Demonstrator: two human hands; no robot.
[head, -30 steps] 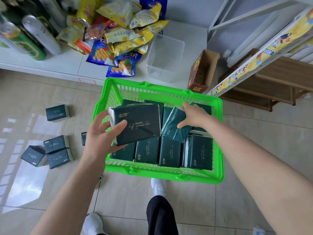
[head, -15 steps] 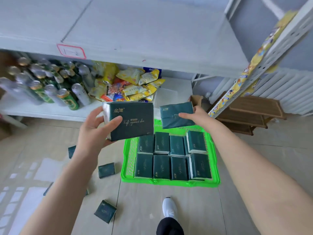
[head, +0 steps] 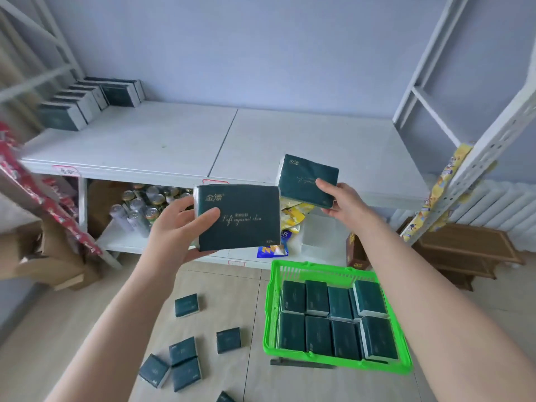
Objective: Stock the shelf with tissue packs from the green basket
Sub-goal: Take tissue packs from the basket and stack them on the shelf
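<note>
My left hand point(head: 177, 227) grips a dark green tissue pack point(head: 243, 219) with gold lettering, held up in front of the white shelf point(head: 179, 140). My right hand point(head: 345, 201) holds a second dark green pack point(head: 304, 178) just above the shelf's front edge. The green basket point(head: 272, 303) stands on the floor at lower right with several packs point(head: 336, 320) standing in two rows inside. A row of stocked packs point(head: 87, 100) lies at the shelf's far left corner.
Several loose packs point(head: 185, 355) lie on the tiled floor left of the basket. Cans point(head: 139, 210) and snack bags point(head: 290, 219) fill the lower shelf. A white upright post point(head: 475, 158) and a wooden rack point(head: 464, 250) stand at right; cardboard boxes point(head: 52, 256) at left.
Both hands have lifted their packs out of the basket and up to shelf height. My view has tilted upward, so the upper shelf top and its stocked row now show.
</note>
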